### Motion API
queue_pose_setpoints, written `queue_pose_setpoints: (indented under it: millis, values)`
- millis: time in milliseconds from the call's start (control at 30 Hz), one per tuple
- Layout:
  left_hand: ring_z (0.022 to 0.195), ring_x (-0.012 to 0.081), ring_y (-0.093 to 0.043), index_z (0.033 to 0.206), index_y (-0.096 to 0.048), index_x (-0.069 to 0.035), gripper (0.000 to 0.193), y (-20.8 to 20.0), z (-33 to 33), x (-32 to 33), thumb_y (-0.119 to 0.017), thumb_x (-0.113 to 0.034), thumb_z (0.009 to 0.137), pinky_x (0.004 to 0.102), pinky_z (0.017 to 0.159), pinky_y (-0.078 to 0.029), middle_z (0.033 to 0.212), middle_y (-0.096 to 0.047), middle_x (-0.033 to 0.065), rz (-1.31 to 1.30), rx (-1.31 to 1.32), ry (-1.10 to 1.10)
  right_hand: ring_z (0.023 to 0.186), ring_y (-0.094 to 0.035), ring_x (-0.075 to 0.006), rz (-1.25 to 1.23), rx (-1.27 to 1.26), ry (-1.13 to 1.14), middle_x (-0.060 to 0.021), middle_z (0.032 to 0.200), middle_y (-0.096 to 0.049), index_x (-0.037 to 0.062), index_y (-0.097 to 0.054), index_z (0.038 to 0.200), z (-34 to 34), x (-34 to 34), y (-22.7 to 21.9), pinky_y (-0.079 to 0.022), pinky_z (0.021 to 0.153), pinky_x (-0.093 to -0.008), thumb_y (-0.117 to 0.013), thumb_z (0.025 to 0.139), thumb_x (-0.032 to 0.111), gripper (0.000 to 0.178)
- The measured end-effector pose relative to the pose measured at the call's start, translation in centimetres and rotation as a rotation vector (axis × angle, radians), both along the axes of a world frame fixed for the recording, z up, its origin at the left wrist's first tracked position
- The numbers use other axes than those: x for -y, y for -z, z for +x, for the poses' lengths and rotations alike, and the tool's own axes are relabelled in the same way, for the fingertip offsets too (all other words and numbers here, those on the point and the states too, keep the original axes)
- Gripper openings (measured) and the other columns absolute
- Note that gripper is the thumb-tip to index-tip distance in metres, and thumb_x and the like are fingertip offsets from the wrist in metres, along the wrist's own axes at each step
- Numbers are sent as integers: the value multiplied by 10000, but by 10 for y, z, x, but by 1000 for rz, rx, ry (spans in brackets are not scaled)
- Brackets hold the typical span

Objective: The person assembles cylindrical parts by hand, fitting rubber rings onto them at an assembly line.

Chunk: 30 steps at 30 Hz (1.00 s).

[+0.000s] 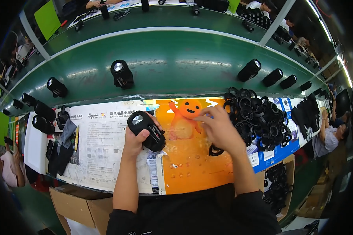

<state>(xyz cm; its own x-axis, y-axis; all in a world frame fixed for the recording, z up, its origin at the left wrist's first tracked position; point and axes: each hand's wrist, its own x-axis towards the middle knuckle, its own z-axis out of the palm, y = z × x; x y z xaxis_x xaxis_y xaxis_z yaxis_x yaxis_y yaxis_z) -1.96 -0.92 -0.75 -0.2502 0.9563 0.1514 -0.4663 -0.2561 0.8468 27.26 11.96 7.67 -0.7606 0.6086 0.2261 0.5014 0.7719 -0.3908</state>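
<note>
My left hand (135,138) is wrapped round a black cylindrical portable speaker (155,138), thumb across its side. The speaker tilts, its round end with a silver disc (137,119) facing up and away. Over the orange printed sheet (196,172), my right hand (217,127) hangs with loosely bent fingers apart; nothing shows between them. Just right of that hand lies a heap of black rings (259,117). A few loose black rings (215,150) rest on the sheet beneath my right wrist.
Black speakers (122,74) stand spaced along the green conveyor (176,51) beyond the bench. At left are a white tray (34,150), more speakers and a grey cloth (68,133). Cardboard boxes (72,207) sit below the bench edge. A co-worker (327,137) sits at far right.
</note>
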Motion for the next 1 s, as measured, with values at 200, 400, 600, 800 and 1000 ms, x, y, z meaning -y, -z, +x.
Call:
queue_pose_setpoints:
  millis: [200, 400, 600, 800, 1000]
  values:
    - [1040, 289, -782, 1475, -566, -50, 708, -7, 5, -8, -925, -279, 910, 440, 940, -660, 1147, -744, 142, 46, -10, 109, 1211, -609, -301, 255, 258, -42, -48, 1261, -725, 47, -814, 1008, 31, -23, 8, -492, 1070, -437, -855, 883, 94, 139]
    - [1114, 309, -776, 1475, -511, -67, 719, -5, 3, -3, -914, -271, 915, 478, 968, -667, 1250, -724, 176, 58, 8, 45, 860, -684, -310, 394, -8, 56, -104, 854, -650, 69, -562, 998, -16, -21, 22, -569, 763, -445, -747, 1059, 130, 204]
    - [1145, 308, -774, 1534, -523, 17, 750, -6, -8, 0, -830, -346, 954, 447, 962, -678, 1313, -726, 188, -75, 41, 22, 1041, -731, -371, 256, -180, -27, -193, 1230, -705, 4, -640, 1160, -38, -1, 38, -622, 874, -417, -813, 996, 61, 245]
    - [1110, 311, -784, 1617, -468, 30, 778, -6, -5, -1, -720, -410, 1027, 431, 951, -679, 1280, -727, 185, -81, 130, 60, 1159, -718, -417, -287, -16, 60, -186, 1324, -700, -7, -735, 1350, -27, -5, 0, -591, 990, -437, -738, 1068, 130, 313]
    - [1081, 271, -782, 1469, -549, -10, 575, -6, -3, 0, -813, -291, 1042, 403, 863, -692, 1229, -738, 160, -74, 168, 42, 1125, -743, -379, -325, 176, -91, -177, 1311, -691, -22, -782, 1275, -15, -37, -15, -607, 962, -428, -763, 1039, 104, 268]
